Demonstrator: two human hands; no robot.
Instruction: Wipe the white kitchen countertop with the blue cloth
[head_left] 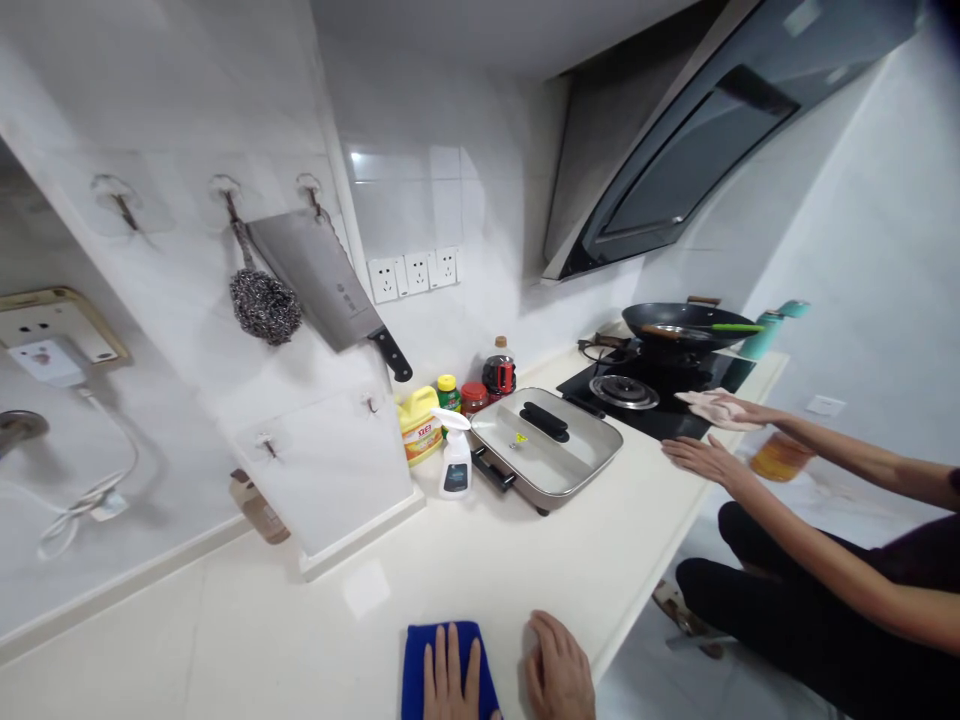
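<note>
My left hand (452, 685) lies flat, its fingers spread, on a folded blue cloth (416, 665) on the white countertop (315, 640). Just to its right, my right hand (559, 665) rests on the counter near the front edge. Its fingers are loosely curled together, and nothing shows in them. Beyond both hands stand a white spray bottle (455, 465) and a rectangular electric pan (570, 480) with a glass lid and black handles. The bottom of the frame cuts off both wrists.
At right, another person's hands (705, 460) reach over the black cooktop (660, 425), one holding a pale cloth (712, 408). A wok (686, 325) sits behind. A cleaver (330, 285) and steel scrubber (264, 305) hang on the wall. Bottles, including a yellow jug (420, 425), line the back.
</note>
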